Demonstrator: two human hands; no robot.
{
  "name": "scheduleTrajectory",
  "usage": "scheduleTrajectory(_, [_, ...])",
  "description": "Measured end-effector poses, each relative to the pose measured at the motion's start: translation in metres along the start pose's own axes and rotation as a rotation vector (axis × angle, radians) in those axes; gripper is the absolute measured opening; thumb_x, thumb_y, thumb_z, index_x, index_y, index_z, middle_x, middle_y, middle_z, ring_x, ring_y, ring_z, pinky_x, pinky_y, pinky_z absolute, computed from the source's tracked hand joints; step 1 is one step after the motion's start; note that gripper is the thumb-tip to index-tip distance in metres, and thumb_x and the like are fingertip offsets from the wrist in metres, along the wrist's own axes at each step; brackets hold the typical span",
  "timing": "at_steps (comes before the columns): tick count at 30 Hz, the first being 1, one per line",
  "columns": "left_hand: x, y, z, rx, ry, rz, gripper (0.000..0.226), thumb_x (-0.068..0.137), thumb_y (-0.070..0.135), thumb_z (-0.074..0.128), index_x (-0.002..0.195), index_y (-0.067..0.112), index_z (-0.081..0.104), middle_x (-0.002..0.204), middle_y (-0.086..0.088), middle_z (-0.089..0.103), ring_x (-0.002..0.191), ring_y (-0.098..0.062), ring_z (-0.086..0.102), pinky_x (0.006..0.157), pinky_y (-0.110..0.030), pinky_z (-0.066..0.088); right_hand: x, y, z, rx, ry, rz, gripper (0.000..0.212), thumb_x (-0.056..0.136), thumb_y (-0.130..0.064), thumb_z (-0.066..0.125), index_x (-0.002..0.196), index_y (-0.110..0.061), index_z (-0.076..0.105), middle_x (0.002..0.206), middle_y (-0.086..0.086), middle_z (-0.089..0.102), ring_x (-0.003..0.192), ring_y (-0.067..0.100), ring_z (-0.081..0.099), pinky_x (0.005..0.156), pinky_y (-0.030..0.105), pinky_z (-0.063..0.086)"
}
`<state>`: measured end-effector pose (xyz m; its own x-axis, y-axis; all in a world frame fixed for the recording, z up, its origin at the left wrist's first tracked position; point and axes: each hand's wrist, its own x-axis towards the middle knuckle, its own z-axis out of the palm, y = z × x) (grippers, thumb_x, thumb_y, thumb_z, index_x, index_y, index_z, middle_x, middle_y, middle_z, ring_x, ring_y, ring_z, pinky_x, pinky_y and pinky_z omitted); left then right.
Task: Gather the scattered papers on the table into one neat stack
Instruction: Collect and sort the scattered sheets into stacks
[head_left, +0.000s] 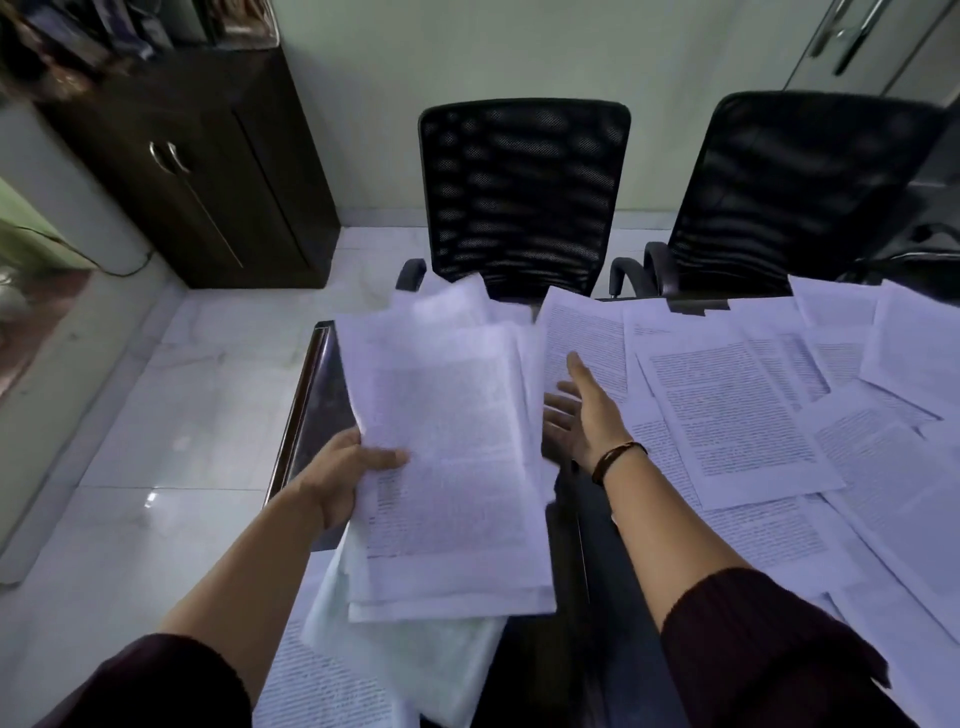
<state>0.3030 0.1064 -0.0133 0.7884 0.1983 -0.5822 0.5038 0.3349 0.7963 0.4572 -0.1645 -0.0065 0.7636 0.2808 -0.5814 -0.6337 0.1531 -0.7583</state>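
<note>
The left hand gripped a bundle of papers by its left edge, held above the dark counter. The right hand was spread open, empty, beside the bundle. Loose sheets covered the counter's right side, overlapping.

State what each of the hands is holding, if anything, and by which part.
The left hand grips a bundle of white printed paper sheets by its left edge. The right hand is open, holding nothing.
</note>
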Motion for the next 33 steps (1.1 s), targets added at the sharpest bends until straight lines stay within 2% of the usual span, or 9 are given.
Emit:
scheduleTrajectory(3, [0.005, -0.027, -0.002, 0.112, 0.019, -0.120, 0.031, 0.080, -0.014, 0.073, 0.111, -0.009, 0.070, 0.111, -0.030, 0.075, 0.092, -0.043, 0.076, 0.082, -0.054, 0.063, 0.022, 0.000, -0.008, -0.037, 0.077, 0.090, 0.032, 0.092, -0.036, 0.074, 0.107, -0.010, 0.062, 0.099, 0.011, 0.073, 0.092, 0.024, 0.070, 0.091, 0.040, 0.059])
scheduleTrajectory(7, [0.015, -0.052, -0.014, 0.300, 0.118, -0.154, 0.048, 0.064, 0.008, 0.086, 0.110, 0.002, 0.073, 0.110, -0.020, 0.078, 0.102, -0.043, 0.074, 0.097, -0.062, 0.057, 0.051, 0.019, -0.010, -0.367, 0.221, 0.114, 0.039, 0.087, -0.027, 0.077, 0.109, 0.003, 0.067, 0.088, 0.014, 0.076, 0.076, 0.021, 0.072, 0.081, 0.040, 0.062])
scheduleTrajectory(10, [0.025, -0.062, -0.021, 0.389, 0.162, -0.166, 0.035, 0.075, 0.009, 0.085, 0.108, 0.012, 0.072, 0.108, -0.011, 0.078, 0.102, -0.037, 0.074, 0.098, -0.061, 0.056, 0.061, 0.022, 0.001, -0.682, 0.331, -0.015, 0.035, 0.086, -0.032, 0.072, 0.081, 0.003, 0.068, 0.072, 0.010, 0.074, 0.064, 0.024, 0.067, 0.069, 0.039, 0.062])
scheduleTrajectory(14, [0.017, -0.056, -0.013, 0.432, 0.198, -0.139, 0.027, 0.082, 0.001, 0.082, 0.103, 0.014, 0.072, 0.104, -0.007, 0.079, 0.098, -0.033, 0.075, 0.097, -0.053, 0.058, 0.073, 0.013, 0.019, -0.973, 0.370, -0.175, 0.032, 0.087, -0.038, 0.071, 0.083, -0.010, 0.056, 0.074, 0.002, 0.055, 0.070, 0.025, 0.053, 0.050, 0.027, 0.034])
scheduleTrajectory(19, [0.019, -0.053, -0.010, 0.450, 0.159, -0.129, 0.020, 0.088, 0.002, 0.078, 0.102, 0.015, 0.070, 0.105, -0.005, 0.078, 0.097, -0.028, 0.074, 0.086, -0.040, 0.057, 0.105, 0.006, 0.045, -0.733, 0.211, -0.009, 0.078, 0.085, -0.044, 0.077, 0.143, 0.000, 0.048, 0.129, 0.015, 0.061, 0.112, 0.031, 0.062, 0.089, 0.036, 0.052])
scheduleTrajectory(23, [0.020, -0.049, -0.012, 0.437, 0.136, -0.146, 0.019, 0.090, 0.003, 0.077, 0.104, 0.014, 0.070, 0.107, -0.006, 0.077, 0.100, -0.029, 0.073, 0.090, -0.046, 0.059, 0.116, -0.008, 0.050, -0.494, 0.210, -0.083, 0.018, 0.087, -0.025, 0.070, 0.090, -0.007, 0.070, 0.096, 0.009, 0.070, 0.088, 0.024, 0.062, 0.079, 0.036, 0.052])
scheduleTrajectory(25, [0.022, -0.047, -0.015, 0.384, 0.140, -0.131, 0.023, 0.087, 0.003, 0.079, 0.107, 0.012, 0.072, 0.106, -0.009, 0.079, 0.100, -0.032, 0.075, 0.096, -0.053, 0.059, 0.115, -0.022, 0.043, -0.377, 0.206, -0.112, 0.020, 0.073, -0.032, 0.072, 0.074, -0.014, 0.065, 0.087, 0.007, 0.067, 0.084, 0.023, 0.060, 0.076, 0.040, 0.052])
scheduleTrajectory(29, [0.034, -0.044, -0.013, 0.205, 0.211, -0.074, 0.039, 0.074, 0.002, 0.081, 0.112, 0.007, 0.074, 0.105, -0.013, 0.080, 0.098, -0.038, 0.077, 0.093, -0.058, 0.060, 0.093, -0.075, 0.014, -0.306, 0.213, -0.282, 0.033, 0.059, -0.035, 0.071, 0.084, -0.015, 0.067, 0.088, 0.009, 0.062, 0.081, 0.023, 0.057, 0.074, 0.039, 0.045])
scheduleTrajectory(33, [0.049, -0.037, 0.006, 0.077, 0.253, -0.046, 0.037, 0.081, -0.005, 0.081, 0.116, 0.004, 0.072, 0.112, -0.015, 0.078, 0.101, -0.039, 0.075, 0.095, -0.057, 0.059, 0.030, -0.116, 0.016, -0.007, -0.173, -0.249, 0.027, 0.094, -0.016, 0.057, 0.114, -0.004, 0.069, 0.122, 0.016, 0.069, 0.109, 0.033, 0.068, 0.096, 0.046, 0.055])
